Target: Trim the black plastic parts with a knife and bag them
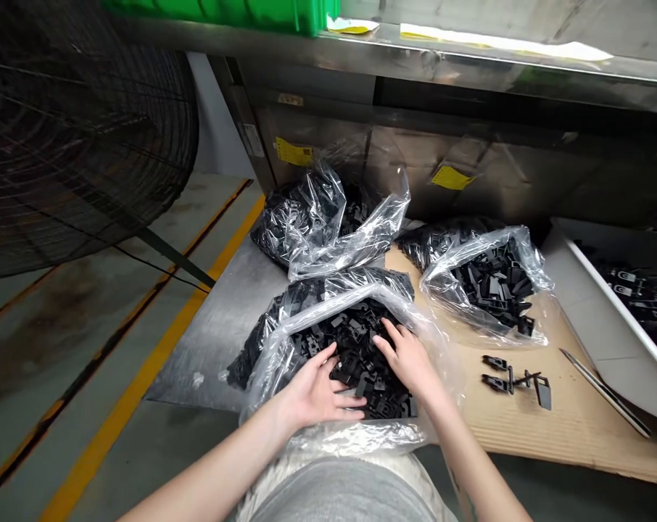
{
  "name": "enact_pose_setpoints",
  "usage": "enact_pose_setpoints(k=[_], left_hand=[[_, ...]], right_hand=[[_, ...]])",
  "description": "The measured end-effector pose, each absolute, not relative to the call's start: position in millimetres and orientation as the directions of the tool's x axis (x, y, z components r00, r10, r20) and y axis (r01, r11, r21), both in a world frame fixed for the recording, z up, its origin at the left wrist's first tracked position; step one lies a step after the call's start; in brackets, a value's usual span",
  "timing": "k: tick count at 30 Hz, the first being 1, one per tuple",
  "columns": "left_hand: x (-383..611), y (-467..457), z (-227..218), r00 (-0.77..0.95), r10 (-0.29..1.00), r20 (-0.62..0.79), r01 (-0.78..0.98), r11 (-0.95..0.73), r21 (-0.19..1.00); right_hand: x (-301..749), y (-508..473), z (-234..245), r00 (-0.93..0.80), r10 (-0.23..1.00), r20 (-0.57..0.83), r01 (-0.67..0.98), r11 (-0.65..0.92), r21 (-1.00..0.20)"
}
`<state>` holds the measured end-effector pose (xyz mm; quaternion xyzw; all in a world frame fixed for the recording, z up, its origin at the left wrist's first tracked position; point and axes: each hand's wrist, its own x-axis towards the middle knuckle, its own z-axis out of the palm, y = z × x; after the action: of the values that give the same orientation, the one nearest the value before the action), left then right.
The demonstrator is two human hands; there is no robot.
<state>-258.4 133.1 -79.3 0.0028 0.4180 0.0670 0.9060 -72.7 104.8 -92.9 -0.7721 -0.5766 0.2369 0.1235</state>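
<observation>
Small black plastic parts [383, 395] fill an opened clear plastic bag [355, 438] right in front of me. Over the bag's left side my left hand [323, 391] lies with its fingers spread among the parts. My right hand [407, 355] reaches in from the other side, fingers apart on the heap. I see nothing held in either hand. To the right, a few joined black pieces [516, 380] lie on the cardboard [470, 428].
Two more clear bags of black parts, one bag [328, 217] behind and another bag [486, 283] at the right, stand nearby. Tweezers [605, 391] lie beside a white tray [605, 312] of parts. A large fan [89, 138] stands at the left; a green crate [225, 14] sits above.
</observation>
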Motion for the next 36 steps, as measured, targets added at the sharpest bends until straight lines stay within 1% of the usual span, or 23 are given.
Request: enact_pose_setpoints(k=[4,9,11,15,17,19,22,27,32,36], left_hand=[[-251.9,125.3,-89.3,0.655,0.164,-0.738,-0.183,0.982,0.055],[-245.8,121.5,-90.9,0.657,0.206,-0.725,-0.224,0.972,0.073],[-240.0,122.2,-89.4,0.670,0.190,-0.718,-0.203,0.977,0.069],[-228.6,125.0,-87.6,0.678,0.115,-0.726,-0.102,0.993,0.062],[-226.6,125.6,-87.9,0.682,0.102,-0.724,-0.097,0.994,0.049],[-227.1,124.5,-88.7,0.695,0.110,-0.711,-0.143,0.990,0.014],[-229.5,119.4,-90.7,0.690,0.159,-0.706,-0.254,0.967,-0.030],[-230.4,110.3,-93.5,0.625,0.252,-0.739,-0.378,0.926,-0.003],[-227.0,108.8,-86.5,0.628,0.333,-0.704,-0.473,0.881,-0.005],[-223.1,109.6,-77.9,0.575,0.386,-0.721,-0.538,0.843,0.022]], right_hand=[[-71.5,100.0,-90.3,0.187,0.946,-0.264,0.809,-0.301,-0.504],[-83.1,89.9,-89.4,0.158,0.949,-0.272,0.790,-0.287,-0.542],[-86.8,88.8,-91.7,0.169,0.950,-0.263,0.787,-0.291,-0.544],[-90.9,90.0,-97.0,0.215,0.953,-0.213,0.786,-0.298,-0.542],[-93.2,89.5,-98.3,0.222,0.958,-0.183,0.789,-0.287,-0.544],[-97.4,86.8,-97.8,0.220,0.965,-0.145,0.797,-0.264,-0.544],[-108.4,78.9,-92.1,0.217,0.974,-0.067,0.820,-0.219,-0.529],[-132.3,66.3,-75.7,0.165,0.983,0.083,0.875,-0.107,-0.473],[-143.3,64.1,-64.8,0.071,0.977,0.203,0.913,0.018,-0.409],[-143.0,66.3,-61.0,0.014,0.943,0.333,0.947,0.094,-0.307]])
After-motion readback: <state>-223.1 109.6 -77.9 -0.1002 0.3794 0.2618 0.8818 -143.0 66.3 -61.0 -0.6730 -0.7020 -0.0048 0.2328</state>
